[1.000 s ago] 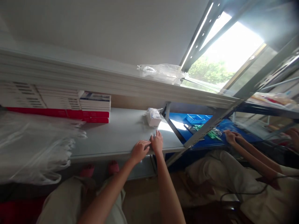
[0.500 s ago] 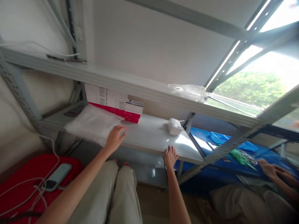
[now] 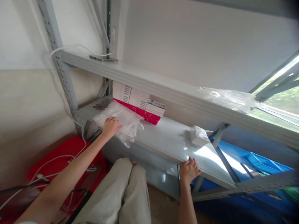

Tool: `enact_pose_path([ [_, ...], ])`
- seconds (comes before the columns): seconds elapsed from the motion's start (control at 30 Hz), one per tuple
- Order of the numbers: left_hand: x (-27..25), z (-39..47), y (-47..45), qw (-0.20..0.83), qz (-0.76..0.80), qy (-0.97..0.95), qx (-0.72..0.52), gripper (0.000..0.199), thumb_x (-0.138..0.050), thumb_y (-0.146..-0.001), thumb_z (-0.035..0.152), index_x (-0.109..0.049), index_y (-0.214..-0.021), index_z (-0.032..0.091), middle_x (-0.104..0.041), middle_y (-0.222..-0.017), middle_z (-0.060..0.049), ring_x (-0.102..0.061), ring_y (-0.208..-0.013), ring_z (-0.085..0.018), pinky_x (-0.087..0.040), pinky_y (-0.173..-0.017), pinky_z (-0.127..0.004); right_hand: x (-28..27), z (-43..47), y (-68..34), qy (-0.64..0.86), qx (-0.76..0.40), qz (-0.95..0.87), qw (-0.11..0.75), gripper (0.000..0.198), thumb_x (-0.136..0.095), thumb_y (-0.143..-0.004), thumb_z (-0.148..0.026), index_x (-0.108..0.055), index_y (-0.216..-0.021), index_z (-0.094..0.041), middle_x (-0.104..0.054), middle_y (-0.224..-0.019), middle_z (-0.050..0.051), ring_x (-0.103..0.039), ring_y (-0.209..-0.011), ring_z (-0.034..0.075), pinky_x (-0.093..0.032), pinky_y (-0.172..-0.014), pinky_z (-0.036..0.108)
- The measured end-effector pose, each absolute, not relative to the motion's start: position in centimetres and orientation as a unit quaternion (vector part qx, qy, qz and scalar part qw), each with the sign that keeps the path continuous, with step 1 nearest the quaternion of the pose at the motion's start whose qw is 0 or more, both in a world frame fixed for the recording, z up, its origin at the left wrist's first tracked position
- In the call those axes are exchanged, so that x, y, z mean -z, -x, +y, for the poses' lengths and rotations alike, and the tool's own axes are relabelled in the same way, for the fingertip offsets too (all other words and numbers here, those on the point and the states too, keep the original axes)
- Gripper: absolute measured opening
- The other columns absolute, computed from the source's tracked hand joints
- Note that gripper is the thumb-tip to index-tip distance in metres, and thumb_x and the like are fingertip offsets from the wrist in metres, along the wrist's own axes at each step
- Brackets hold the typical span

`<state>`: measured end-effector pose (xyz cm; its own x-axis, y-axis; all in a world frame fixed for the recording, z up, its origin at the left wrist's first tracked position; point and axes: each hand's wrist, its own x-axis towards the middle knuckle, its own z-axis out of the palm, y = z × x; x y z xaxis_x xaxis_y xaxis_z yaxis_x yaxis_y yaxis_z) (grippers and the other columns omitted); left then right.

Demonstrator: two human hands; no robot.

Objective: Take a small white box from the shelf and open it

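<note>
My left hand (image 3: 111, 126) lies on a stack of clear plastic bags (image 3: 125, 119) at the left of the middle shelf (image 3: 168, 140). Its fingers are stretched out, with the thumb apart. The bags are crumpled, and their right corner droops over the shelf's front edge. Farther right, my right hand (image 3: 189, 169) rests on that same edge with fingers spread, gripping nothing. Behind the bags stand white and red boxes (image 3: 140, 102) in stacks. A small white box (image 3: 198, 137) with plastic wrapping on top sits near the shelf's right end.
A red stool (image 3: 58, 149) with white cables is at lower left. The upper shelf (image 3: 151, 81) holds a thin dark object (image 3: 102, 58) and a clear plastic bag (image 3: 231, 98). Blue trays (image 3: 263, 161) lie beyond the metal frame on the right.
My view has turned left. My left hand has moved from the bags' right edge onto their top, and the bags are more crumpled. The co-worker's hands have left the view.
</note>
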<state>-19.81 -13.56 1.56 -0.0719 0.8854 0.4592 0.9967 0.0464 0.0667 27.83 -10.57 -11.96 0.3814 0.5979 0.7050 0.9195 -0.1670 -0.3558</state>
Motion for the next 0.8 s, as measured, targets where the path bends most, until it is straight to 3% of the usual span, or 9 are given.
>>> enact_pose_path([
  [0.23, -2.6, -13.3, 17.9, 0.120, -0.713, 0.684, 0.100, 0.029, -0.044, -0.086, 0.012, -0.072, -0.078, 0.013, -0.069, -0.085, -0.016, -0.061, -0.088, -0.031, -0.039, -0.076, -0.041, 11.3, -10.9, -27.2, 0.744, 0.182, -0.511, 0.389, 0.043, -0.028, -0.089, -0.025, -0.057, -0.120, -0.015, -0.054, -0.132, 0.017, -0.042, -0.128, 0.030, -0.018, -0.108, 0.060],
  [0.47, -6.0, -13.0, 19.7, 0.111, -0.730, 0.658, 0.150, 0.024, -0.051, -0.088, 0.022, -0.073, -0.083, 0.017, -0.072, -0.089, -0.011, -0.063, -0.086, -0.028, -0.040, -0.080, -0.039, 8.9, -11.8, -26.1, 0.792, 0.103, -0.503, 0.330, 0.045, -0.024, -0.091, -0.025, -0.051, -0.126, -0.015, -0.043, -0.140, 0.019, -0.032, -0.134, 0.031, -0.017, -0.103, 0.069],
  [0.63, -9.1, -13.2, 18.2, 0.090, -0.729, 0.647, 0.207, 0.023, -0.058, -0.087, 0.032, -0.074, -0.086, 0.015, -0.073, -0.087, -0.011, -0.063, -0.085, -0.026, -0.041, -0.084, -0.039, 2.7, -13.1, -21.1, 0.742, 0.086, -0.591, 0.307, 0.048, -0.033, -0.089, -0.030, -0.043, -0.134, -0.014, -0.026, -0.149, 0.020, -0.020, -0.139, 0.033, -0.013, -0.103, 0.070],
  [0.8, -13.1, -12.5, 14.3, 0.062, -0.675, 0.685, 0.268, 0.019, -0.060, -0.085, 0.032, -0.075, -0.088, 0.020, -0.074, -0.087, -0.006, -0.066, -0.084, -0.022, -0.045, -0.078, -0.031, -5.8, -15.2, -10.8, 0.565, 0.099, -0.746, 0.336, 0.053, -0.031, -0.094, -0.033, -0.030, -0.143, -0.015, -0.023, -0.151, 0.016, -0.012, -0.142, 0.028, -0.003, -0.109, 0.063],
])
